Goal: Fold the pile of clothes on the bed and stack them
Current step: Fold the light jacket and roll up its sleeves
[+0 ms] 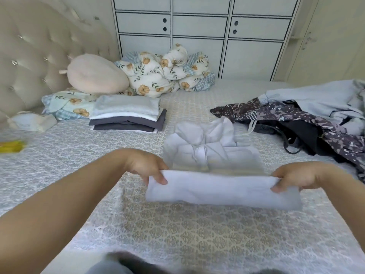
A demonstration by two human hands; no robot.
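Holding up a pale blue hoodie (221, 186) over the bed (177, 230), left hand (146, 165) and right hand (296, 177) both pinching its folded edge, fingers curled.

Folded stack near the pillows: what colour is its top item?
Pale grey-blue, above white and dark grey layers of the folded stack; head view.

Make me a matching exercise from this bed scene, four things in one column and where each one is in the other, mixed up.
1. folded stack
2. unfolded pile
3. pale garment
4. floral duvet

A. gripped by left hand and right hand
B. bunched by the wardrobe
C. left side, beside the pillow
D. right side of the bed

Pairs: 1-C, 2-D, 3-A, 4-B
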